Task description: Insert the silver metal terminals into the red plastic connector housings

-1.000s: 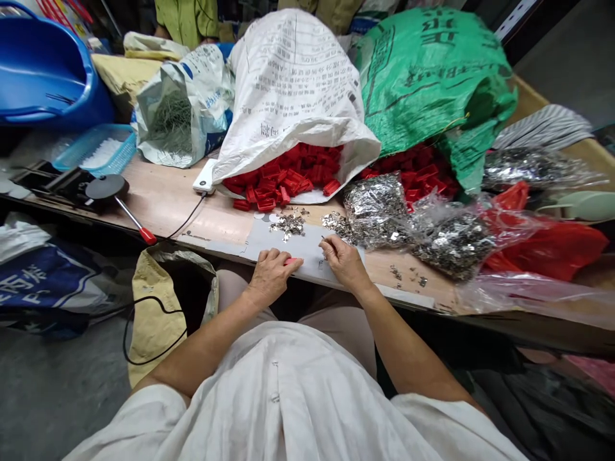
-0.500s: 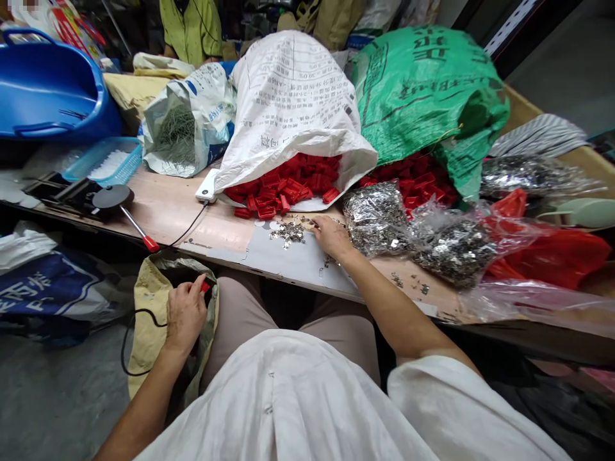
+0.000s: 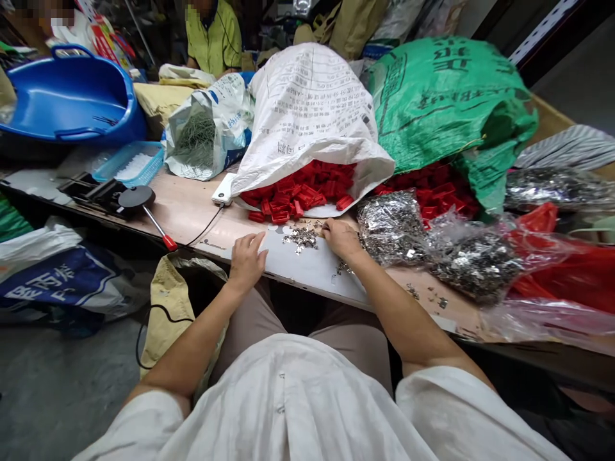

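My left hand (image 3: 247, 261) is over the table's front edge, fingers apart, with nothing seen in it. To its right lies a loose pile of small shiny metal pieces (image 3: 302, 237) on a grey sheet (image 3: 283, 264). My right hand (image 3: 342, 238) rests at the right side of that pile, its fingertips pinched together; what they hold is too small to make out. Just behind, red plastic parts (image 3: 302, 194) spill from the mouth of a white woven sack (image 3: 312, 96). A beige sack (image 3: 168, 288) stands open below the table edge, beside my left forearm.
Bags of metal pieces (image 3: 391, 227) and a green sack (image 3: 451, 102) over more red parts (image 3: 437, 192) stand right. At left are a lever tool with a red-tipped handle (image 3: 169, 242), a blue basket (image 3: 156, 163) and a blue tub (image 3: 72, 96). A person (image 3: 214, 38) is behind.
My left hand has come up out of the beige sack, where it was by a red part, to the table edge, and its fingers have opened. My right hand stays by the pile; the view has shifted.
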`<action>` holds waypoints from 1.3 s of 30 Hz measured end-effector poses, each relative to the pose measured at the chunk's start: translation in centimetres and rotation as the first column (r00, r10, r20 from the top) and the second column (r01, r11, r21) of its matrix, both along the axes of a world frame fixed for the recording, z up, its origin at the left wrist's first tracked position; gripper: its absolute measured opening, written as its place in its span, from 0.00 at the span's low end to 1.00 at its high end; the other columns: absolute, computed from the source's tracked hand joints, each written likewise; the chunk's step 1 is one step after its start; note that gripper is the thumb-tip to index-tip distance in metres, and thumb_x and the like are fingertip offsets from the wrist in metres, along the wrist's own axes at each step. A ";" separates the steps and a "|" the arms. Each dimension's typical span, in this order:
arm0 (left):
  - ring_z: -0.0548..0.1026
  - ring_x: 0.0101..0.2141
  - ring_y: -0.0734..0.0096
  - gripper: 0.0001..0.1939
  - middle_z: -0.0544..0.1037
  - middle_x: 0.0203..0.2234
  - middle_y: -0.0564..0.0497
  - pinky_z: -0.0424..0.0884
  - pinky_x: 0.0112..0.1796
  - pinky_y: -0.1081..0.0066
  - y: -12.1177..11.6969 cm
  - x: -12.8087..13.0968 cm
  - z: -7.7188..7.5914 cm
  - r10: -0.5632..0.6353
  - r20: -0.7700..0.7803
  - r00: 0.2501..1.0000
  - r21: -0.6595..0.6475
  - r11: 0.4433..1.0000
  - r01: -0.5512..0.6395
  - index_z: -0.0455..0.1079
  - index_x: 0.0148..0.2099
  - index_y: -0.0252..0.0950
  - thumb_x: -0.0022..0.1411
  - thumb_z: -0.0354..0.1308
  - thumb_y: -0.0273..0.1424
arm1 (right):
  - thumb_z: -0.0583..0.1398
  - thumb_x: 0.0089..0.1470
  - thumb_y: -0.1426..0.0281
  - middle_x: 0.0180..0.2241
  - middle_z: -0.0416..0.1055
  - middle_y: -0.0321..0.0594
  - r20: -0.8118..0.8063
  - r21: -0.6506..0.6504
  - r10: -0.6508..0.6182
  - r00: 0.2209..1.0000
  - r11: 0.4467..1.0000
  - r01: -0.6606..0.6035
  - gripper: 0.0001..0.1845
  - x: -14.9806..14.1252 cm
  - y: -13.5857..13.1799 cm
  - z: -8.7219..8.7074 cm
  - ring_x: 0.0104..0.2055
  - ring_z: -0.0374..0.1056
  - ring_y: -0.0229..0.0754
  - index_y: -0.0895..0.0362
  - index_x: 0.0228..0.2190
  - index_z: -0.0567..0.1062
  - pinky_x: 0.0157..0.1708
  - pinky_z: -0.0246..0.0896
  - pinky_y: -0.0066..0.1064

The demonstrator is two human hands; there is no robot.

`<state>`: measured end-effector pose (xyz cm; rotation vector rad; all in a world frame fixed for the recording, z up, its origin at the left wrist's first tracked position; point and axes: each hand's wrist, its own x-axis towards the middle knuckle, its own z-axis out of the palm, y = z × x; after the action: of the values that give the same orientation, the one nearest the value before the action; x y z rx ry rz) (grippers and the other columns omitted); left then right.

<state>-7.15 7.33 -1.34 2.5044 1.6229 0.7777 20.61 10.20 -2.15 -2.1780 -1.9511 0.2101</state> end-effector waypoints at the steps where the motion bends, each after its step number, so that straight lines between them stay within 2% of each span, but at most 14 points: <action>1: 0.65 0.50 0.57 0.24 0.70 0.50 0.42 0.64 0.51 0.60 1.2 1.1 -0.1 -0.001 -0.028 1.000 -0.017 1.000 0.001 0.62 0.61 0.36 0.63 0.54 0.31 | 0.54 0.58 0.69 0.39 0.75 0.50 -0.031 0.022 -0.001 1.000 1.000 0.002 0.12 0.0 -0.5 0.1 0.41 0.69 0.48 0.58 0.40 0.74 0.40 0.58 0.35; 4: 0.66 0.47 0.56 0.23 0.71 0.46 0.42 0.64 0.47 0.61 4.5 4.0 -0.7 0.014 -0.141 0.990 -0.051 0.998 -0.021 0.63 0.60 0.36 0.62 0.54 0.30 | 0.54 0.57 0.68 0.36 0.76 0.47 -0.159 0.088 0.004 0.987 0.996 0.010 0.10 -0.1 -2.6 0.3 0.38 0.69 0.48 0.57 0.40 0.72 0.38 0.59 0.35; 6: 0.66 0.45 0.56 0.19 0.71 0.43 0.41 0.63 0.45 0.61 6.2 5.4 -1.0 0.019 -0.206 0.978 -0.056 0.998 -0.031 0.66 0.56 0.35 0.64 0.53 0.29 | 0.55 0.56 0.68 0.36 0.76 0.45 -0.279 0.141 0.031 0.960 0.990 0.009 0.09 -0.1 -4.1 0.1 0.36 0.70 0.46 0.56 0.38 0.72 0.38 0.60 0.35; 10: 0.66 0.44 0.54 0.12 0.71 0.41 0.38 0.60 0.41 0.59 8.0 6.4 -1.2 0.009 -0.236 0.972 -0.096 0.995 -0.032 0.72 0.46 0.32 0.65 0.49 0.28 | 0.55 0.54 0.69 0.39 0.77 0.43 -0.464 0.224 0.108 0.879 0.974 -0.002 0.10 0.1 -6.2 -0.5 0.37 0.71 0.43 0.55 0.39 0.72 0.41 0.62 0.34; 16: 0.65 0.44 0.51 0.13 0.71 0.39 0.38 0.60 0.42 0.56 7.6 5.6 -0.5 0.017 -0.184 0.983 -0.073 0.997 -0.031 0.74 0.41 0.34 0.66 0.47 0.29 | 0.56 0.54 0.70 0.37 0.78 0.42 -0.420 0.167 0.117 0.900 0.985 -0.050 0.10 0.2 -6.8 -0.7 0.38 0.72 0.43 0.55 0.38 0.75 0.43 0.63 0.36; 18: 0.65 0.45 0.51 0.10 0.71 0.39 0.40 0.61 0.44 0.56 6.7 5.2 -0.1 0.013 -0.088 0.996 -0.057 0.998 -0.018 0.73 0.39 0.35 0.64 0.52 0.32 | 0.57 0.55 0.69 0.39 0.78 0.42 -0.462 0.163 0.126 0.878 0.985 -0.055 0.11 0.4 -6.7 -0.3 0.39 0.72 0.43 0.54 0.40 0.75 0.43 0.63 0.35; 20: 0.66 0.46 0.54 0.06 0.70 0.40 0.42 0.63 0.47 0.57 5.5 4.8 0.4 0.004 0.090 0.996 -0.061 0.998 0.002 0.73 0.38 0.36 0.61 0.57 0.32 | 0.57 0.55 0.68 0.39 0.78 0.40 -0.511 0.182 0.106 0.853 0.983 -0.013 0.11 0.9 -6.8 0.1 0.38 0.72 0.41 0.54 0.40 0.75 0.42 0.63 0.33; 22: 0.68 0.45 0.60 0.04 0.70 0.41 0.45 0.67 0.46 0.61 4.1 4.4 0.6 -0.015 0.347 0.938 -0.119 0.991 0.060 0.71 0.37 0.36 0.60 0.58 0.31 | 0.57 0.55 0.68 0.37 0.77 0.40 -0.513 0.202 0.072 0.856 0.979 0.038 0.10 1.7 -7.3 0.6 0.36 0.71 0.41 0.55 0.38 0.76 0.40 0.62 0.32; 24: 0.71 0.41 0.66 0.07 0.71 0.39 0.48 0.70 0.42 0.66 2.6 4.0 0.6 0.000 0.608 0.794 -0.261 0.944 0.200 0.68 0.35 0.36 0.59 0.59 0.34 | 0.57 0.54 0.69 0.34 0.77 0.39 -0.485 0.194 0.045 0.874 0.979 0.057 0.08 2.8 -8.1 0.9 0.35 0.70 0.41 0.55 0.35 0.76 0.39 0.61 0.32; 26: 0.73 0.35 0.71 0.12 0.73 0.32 0.51 0.73 0.40 0.67 1.1 3.7 0.4 0.106 0.783 0.613 -0.415 0.824 0.387 0.65 0.35 0.35 0.56 0.61 0.38 | 0.57 0.54 0.69 0.32 0.76 0.38 -0.444 0.156 0.036 0.895 0.987 0.038 0.07 3.6 -9.2 0.9 0.34 0.69 0.41 0.55 0.33 0.76 0.37 0.60 0.32; 28: 0.74 0.31 0.73 0.17 0.72 0.28 0.54 0.75 0.38 0.66 -0.4 3.7 0.3 0.231 0.841 0.489 -0.496 0.691 0.526 0.63 0.35 0.35 0.53 0.64 0.40 | 0.57 0.54 0.69 0.32 0.76 0.38 -0.400 0.119 0.048 0.915 0.993 0.000 0.07 4.2 -10.3 0.8 0.34 0.68 0.41 0.55 0.32 0.76 0.36 0.59 0.32; 30: 0.74 0.28 0.75 0.18 0.72 0.26 0.56 0.76 0.35 0.68 -1.6 3.8 0.2 0.282 0.850 0.446 -0.514 0.633 0.579 0.63 0.35 0.35 0.51 0.67 0.40 | 0.57 0.55 0.69 0.33 0.75 0.39 -0.357 0.108 0.067 0.932 0.994 -0.030 0.07 4.3 -11.1 0.5 0.35 0.68 0.41 0.55 0.32 0.75 0.37 0.59 0.32; 34: 0.73 0.29 0.78 0.17 0.72 0.27 0.55 0.76 0.32 0.73 -3.3 4.2 0.5 0.282 0.862 0.421 -0.496 0.644 0.583 0.67 0.35 0.34 0.49 0.68 0.39 | 0.58 0.55 0.70 0.37 0.74 0.42 -0.263 0.099 0.066 0.962 0.994 -0.041 0.07 3.6 -11.5 -0.1 0.39 0.68 0.43 0.56 0.36 0.75 0.40 0.59 0.33; 39: 0.76 0.33 0.72 0.17 0.76 0.31 0.52 0.78 0.37 0.67 -4.3 4.2 1.1 0.307 0.856 0.415 -0.513 0.600 0.614 0.69 0.36 0.34 0.53 0.66 0.40 | 0.58 0.57 0.69 0.38 0.74 0.42 -0.149 0.060 0.022 0.989 0.998 -0.013 0.07 2.3 -11.1 -0.3 0.40 0.68 0.44 0.53 0.37 0.76 0.40 0.59 0.33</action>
<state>-2.98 3.06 -0.21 1.1110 0.8679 0.8538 22.88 -0.92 -2.48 -2.0458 -1.8713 0.3059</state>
